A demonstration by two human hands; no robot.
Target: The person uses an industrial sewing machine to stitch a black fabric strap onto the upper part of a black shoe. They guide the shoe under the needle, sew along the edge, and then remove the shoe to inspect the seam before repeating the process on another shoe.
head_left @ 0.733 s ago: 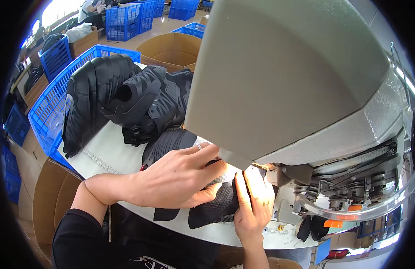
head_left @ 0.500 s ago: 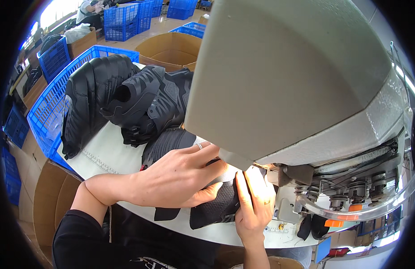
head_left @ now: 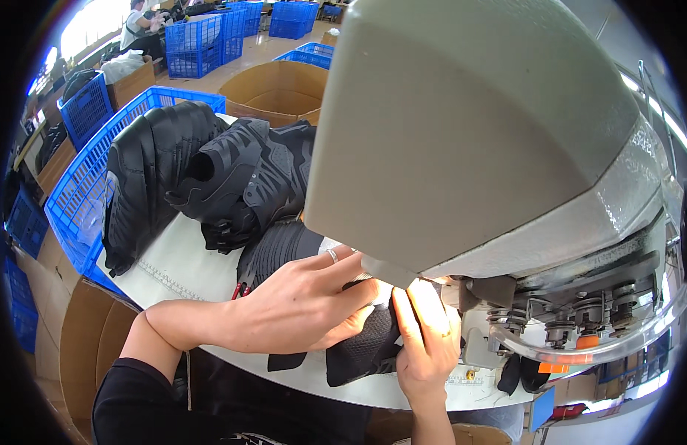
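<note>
A black textured shoe upper [head_left: 364, 345] lies on the white table under the sewing machine's head [head_left: 469, 141]. My left hand [head_left: 303, 300], with a ring on one finger, has its fingers curled and pinched on the upper's left side. My right hand [head_left: 426, 337] presses on its right edge, fingers close together and pointing under the machine. Fingertips of both hands are partly hidden by the machine head and glare. Beyond my left hand lies a stack of black ribbed pieces [head_left: 284, 248], with a red-handled tool [head_left: 242, 289] beside it.
Finished-looking black shoe uppers [head_left: 232, 174] are piled at the table's left, against a blue crate [head_left: 91, 193]. Cardboard boxes [head_left: 275, 89] stand behind and at lower left. Thread tension dials [head_left: 559, 330] sit behind a clear guard at right. A person [head_left: 136, 30] works far back.
Both hands and the shoe upper have shifted slightly to the right and nearer. The grip looks the same. The whole view has tilted a little.
</note>
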